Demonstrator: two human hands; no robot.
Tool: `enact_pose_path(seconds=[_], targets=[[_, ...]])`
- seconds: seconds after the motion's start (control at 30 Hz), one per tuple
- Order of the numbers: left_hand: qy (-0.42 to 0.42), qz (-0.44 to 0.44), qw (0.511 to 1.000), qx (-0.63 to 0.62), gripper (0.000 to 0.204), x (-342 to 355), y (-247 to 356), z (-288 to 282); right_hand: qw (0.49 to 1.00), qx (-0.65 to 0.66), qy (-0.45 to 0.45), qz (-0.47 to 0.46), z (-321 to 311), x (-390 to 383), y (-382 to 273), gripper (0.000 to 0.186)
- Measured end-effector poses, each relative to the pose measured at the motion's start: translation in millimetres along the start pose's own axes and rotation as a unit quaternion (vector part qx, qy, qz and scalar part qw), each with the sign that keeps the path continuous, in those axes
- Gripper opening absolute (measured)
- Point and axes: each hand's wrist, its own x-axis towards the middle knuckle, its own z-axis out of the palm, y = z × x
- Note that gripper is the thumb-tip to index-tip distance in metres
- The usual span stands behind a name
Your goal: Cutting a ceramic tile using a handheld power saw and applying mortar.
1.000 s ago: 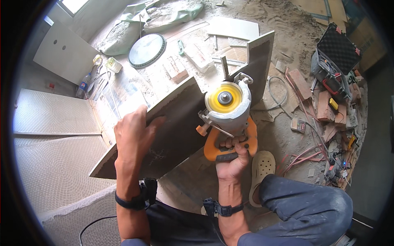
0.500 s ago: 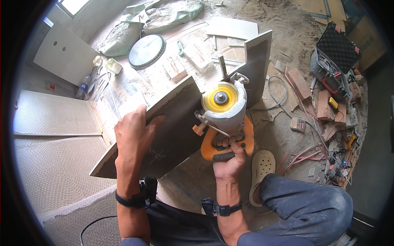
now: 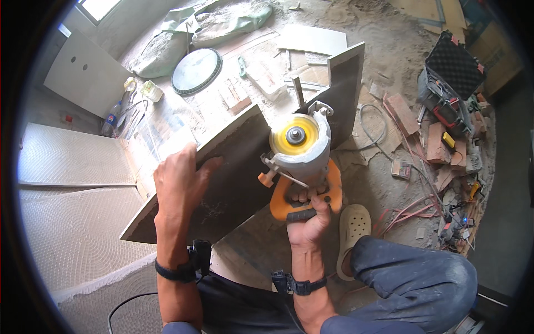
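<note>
At the far left, pale textured boards (image 3: 72, 161) are seen lying flat on the floor, with a white panel (image 3: 83, 72) leaning behind them and a clear plastic bottle (image 3: 111, 118) just beside it. A round grey disc (image 3: 196, 70) lies further back on the dusty floor (image 3: 384, 50), near grey-green sacks (image 3: 222, 22). The left hand (image 3: 178, 181) is laid flat, fingers spread and thumb out, on the upper edge of a large dark tile (image 3: 233, 172), which is tilted and runs from the lower left up toward the right; nothing is clasped by it, the tile only being pressed. A black wristband (image 3: 177, 271) is worn on that forearm. To the right of it, the right hand (image 3: 306, 220) is closed around the orange handle of a handheld cutter (image 3: 300, 161), whose yellow disc and grey guard are held against the tile's lower right edge. The two hands are kept apart, with the tile's surface between them. A second dark tile (image 3: 345, 89) stands upright behind the cutter. A pale clog (image 3: 351, 228) is seen below, next to the blue-trousered knee (image 3: 411, 278). At the far right, an open black tool case (image 3: 453, 69), bricks (image 3: 439, 145) and loose cables (image 3: 406, 211) are scattered on the floor.
</note>
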Motion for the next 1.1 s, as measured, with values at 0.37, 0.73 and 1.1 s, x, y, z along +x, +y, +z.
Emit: enact_pose_path(seconds=[0.37,0.73,1.1], targets=[[0.039,0.026,0.999,-0.028,0.042,8,-22,14,1.000,0.000,-0.004,-0.018,-19,4,-42,0.031],[0.028,0.019,0.999,-0.015,0.040,8,-19,9,0.999,-0.014,-0.046,0.014,-12,17,-52,0.034],[0.041,0.026,0.999,0.009,0.035,9,-12,9,0.996,-0.076,-0.044,-0.004,-4,37,-83,0.041]])
